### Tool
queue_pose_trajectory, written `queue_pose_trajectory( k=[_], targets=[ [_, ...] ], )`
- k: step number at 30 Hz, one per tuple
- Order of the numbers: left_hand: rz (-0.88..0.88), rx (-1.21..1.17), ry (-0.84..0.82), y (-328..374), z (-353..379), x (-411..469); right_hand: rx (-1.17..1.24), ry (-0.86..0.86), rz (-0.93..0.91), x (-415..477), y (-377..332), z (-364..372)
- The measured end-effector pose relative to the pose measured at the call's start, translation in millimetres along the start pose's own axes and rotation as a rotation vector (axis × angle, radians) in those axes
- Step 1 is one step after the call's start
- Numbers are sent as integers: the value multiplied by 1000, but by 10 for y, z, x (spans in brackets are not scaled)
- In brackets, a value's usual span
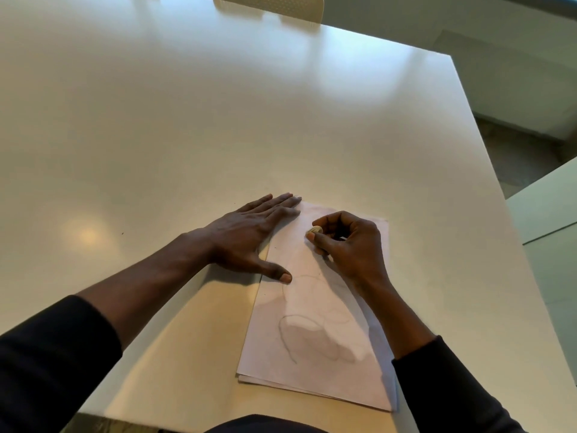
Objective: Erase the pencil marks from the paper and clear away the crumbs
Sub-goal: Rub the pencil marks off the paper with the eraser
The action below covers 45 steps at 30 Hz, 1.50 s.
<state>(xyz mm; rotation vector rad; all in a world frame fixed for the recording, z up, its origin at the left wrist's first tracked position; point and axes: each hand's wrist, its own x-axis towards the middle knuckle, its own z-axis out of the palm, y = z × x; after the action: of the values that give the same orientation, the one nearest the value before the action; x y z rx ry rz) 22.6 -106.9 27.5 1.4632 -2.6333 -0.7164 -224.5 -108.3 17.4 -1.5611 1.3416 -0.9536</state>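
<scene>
A white sheet of paper [315, 364] lies on the white table [218, 120] near its front edge, on top of other sheets. Faint looping pencil marks [290, 335] cross its lower and middle part. My left hand [249, 235] lies flat with straight fingers, pressing the paper's left edge and upper left corner, thumb on the sheet. My right hand [349, 242] pinches a small pale eraser [314, 230] between thumb and forefinger, its tip down on the upper part of the paper. No crumbs are clear enough to make out.
A pale chair back [274, 4] stands at the table's far edge. The table's right edge [487, 170] runs diagonally, with floor beyond it and another white surface [549, 207] at the right. A tiny dark speck [122, 233] lies on the table left of my hand.
</scene>
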Motion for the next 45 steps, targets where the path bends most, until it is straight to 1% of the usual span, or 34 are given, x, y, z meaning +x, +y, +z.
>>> queue_pose_trajectory(
  k=[2,3,5,10,12,14,17,19,22,25,27,30,31,33,36,37,38,41,42,43,45],
  targets=[
    [-2,-7,-9,-9,8,3,-190,31,-106,-2,-10,41],
    [-4,-9,-13,-14,9,6,-234,40,-137,-1,-20,49],
    [-2,-5,-19,-19,7,9,-267,23,-175,-4,-29,49],
    [14,45,-46,-27,5,20,-298,-177,-316,-171,-39,150],
    [17,51,-45,-40,9,27,-300,-206,-341,-193,-35,169],
    [13,47,-52,-43,17,24,-315,-167,-327,-131,-32,135],
    [8,41,-52,-51,29,31,-334,-61,-285,-21,-53,94],
    [9,42,-46,-59,35,38,-339,-40,-297,-30,-53,114],
    [10,32,-49,-61,41,38,-322,-132,-346,-136,-21,121],
    [11,33,-39,-59,44,30,-289,-209,-350,-194,0,87],
    [6,35,-40,-55,39,28,-301,-148,-317,-126,-1,68],
    [0,34,-45,-51,34,30,-297,24,-223,25,1,18],
    [-1,36,-46,-52,36,30,-290,50,-209,41,3,18],
    [0,35,-48,-57,41,33,-284,21,-238,0,15,45],
    [4,46,-46,-58,49,38,-303,-112,-334,-133,31,101],
    [4,49,-45,-59,49,38,-305,-122,-337,-114,33,100],
    [6,51,-46,-58,49,36,-301,-95,-314,-63,30,88],
    [6,57,-45,-50,42,28,-276,97,-191,163,0,14],
    [8,58,-43,-46,40,24,-285,132,-176,214,-9,3],
    [10,59,-38,-46,36,23,-292,139,-176,237,-20,11],
    [13,56,-33,-42,32,25,-287,80,-202,198,-27,57]
  ],
)
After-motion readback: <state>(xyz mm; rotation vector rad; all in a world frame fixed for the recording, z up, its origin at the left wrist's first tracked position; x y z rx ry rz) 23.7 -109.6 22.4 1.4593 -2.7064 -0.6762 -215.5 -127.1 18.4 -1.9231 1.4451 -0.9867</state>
